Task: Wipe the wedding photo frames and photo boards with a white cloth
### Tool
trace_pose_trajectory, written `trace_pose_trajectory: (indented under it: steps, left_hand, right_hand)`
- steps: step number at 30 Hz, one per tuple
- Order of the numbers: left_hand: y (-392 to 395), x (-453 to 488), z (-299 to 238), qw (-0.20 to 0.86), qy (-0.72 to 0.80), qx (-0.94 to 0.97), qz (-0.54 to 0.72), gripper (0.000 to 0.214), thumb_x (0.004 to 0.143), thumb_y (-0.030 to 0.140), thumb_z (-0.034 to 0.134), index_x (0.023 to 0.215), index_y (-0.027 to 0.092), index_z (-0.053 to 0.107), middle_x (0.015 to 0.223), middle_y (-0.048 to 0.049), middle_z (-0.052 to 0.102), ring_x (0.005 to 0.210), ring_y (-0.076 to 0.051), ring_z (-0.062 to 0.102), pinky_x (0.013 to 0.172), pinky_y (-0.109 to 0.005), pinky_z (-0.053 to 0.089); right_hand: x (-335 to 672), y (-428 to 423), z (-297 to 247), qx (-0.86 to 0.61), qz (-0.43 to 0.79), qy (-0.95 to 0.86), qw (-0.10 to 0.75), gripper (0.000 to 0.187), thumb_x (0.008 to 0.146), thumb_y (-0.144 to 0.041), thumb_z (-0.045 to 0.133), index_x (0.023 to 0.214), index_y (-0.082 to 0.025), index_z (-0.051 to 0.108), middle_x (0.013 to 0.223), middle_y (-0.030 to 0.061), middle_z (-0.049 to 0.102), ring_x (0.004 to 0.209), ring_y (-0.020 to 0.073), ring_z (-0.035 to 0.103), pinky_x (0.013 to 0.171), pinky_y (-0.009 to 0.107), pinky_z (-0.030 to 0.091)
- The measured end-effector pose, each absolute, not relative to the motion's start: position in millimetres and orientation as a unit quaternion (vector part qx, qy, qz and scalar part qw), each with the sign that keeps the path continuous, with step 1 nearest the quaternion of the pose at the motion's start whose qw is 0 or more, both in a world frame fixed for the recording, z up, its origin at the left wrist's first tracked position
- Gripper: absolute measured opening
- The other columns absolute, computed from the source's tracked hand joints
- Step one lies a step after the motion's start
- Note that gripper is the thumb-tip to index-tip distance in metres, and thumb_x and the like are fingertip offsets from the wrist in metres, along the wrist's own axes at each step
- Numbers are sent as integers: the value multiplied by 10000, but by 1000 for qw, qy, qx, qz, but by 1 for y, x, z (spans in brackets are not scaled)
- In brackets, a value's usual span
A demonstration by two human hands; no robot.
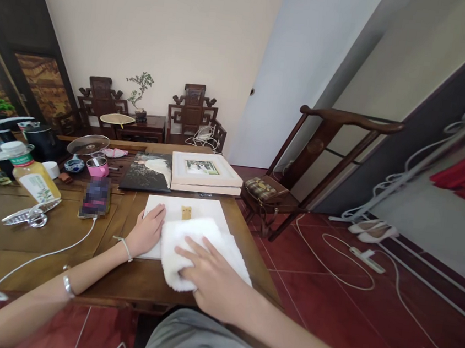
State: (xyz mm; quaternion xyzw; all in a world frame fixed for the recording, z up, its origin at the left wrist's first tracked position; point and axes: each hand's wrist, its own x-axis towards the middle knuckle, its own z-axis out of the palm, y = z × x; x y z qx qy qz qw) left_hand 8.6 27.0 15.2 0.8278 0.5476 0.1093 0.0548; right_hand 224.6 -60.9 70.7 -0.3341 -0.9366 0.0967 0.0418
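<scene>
A flat white board (208, 208) lies on the wooden table in front of me, with a small tan piece (186, 213) on its upper middle. My left hand (148, 231) grips the board's left edge, its fingers close together on the top. Over the board's right and lower part is spread a fluffy white cloth (180, 235). My right hand (213, 274) presses on this cloth with fingers somewhat apart, while the thumb side sinks into its folds. What lies beneath the cloth is hidden.
Beyond the board are stacked picture frames (227, 180) and a dark picture panel (145, 170). Leftward are a phone (95, 198) on a white cable, scissors (32, 215), a juice bottle (33, 175) and a pink mug (97, 167). A wooden chair (316, 144) stands right of the table.
</scene>
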Motion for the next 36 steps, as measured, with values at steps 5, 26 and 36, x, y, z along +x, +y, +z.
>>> trace_pose_trajectory:
  steps: [5, 26, 36]
  left_hand:
    - [30, 7, 8, 63, 545, 824, 144, 443, 958, 196, 263, 1377, 187, 405, 1480, -131, 376, 1391, -227, 303, 1109, -514, 230]
    - [41, -1, 25, 275, 539, 630, 487, 527, 967, 420, 242, 1288, 120, 532, 1352, -101, 547, 1258, -203, 498, 1089, -372, 347]
    - [23, 14, 17, 155, 534, 804, 212, 458, 973, 352, 267, 1366, 195, 443, 1474, -89, 396, 1393, -245, 301, 1119, -596, 116]
  right_hand:
    - [219, -1, 66, -392, 81, -914, 59, 500, 682, 2, 442, 1103, -161, 656, 1439, 108, 438, 1387, 331, 252, 1085, 582, 246]
    - [194, -33, 80, -221, 121, -966, 56, 326, 690, -42, 476, 904, -175, 683, 1167, 101, 642, 1222, 275, 476, 1045, 437, 327]
    - [278, 38, 122, -434, 93, -838, 316, 143, 728, -137, 423, 610, -178, 492, 625, -1, 531, 616, 160, 494, 594, 258, 377]
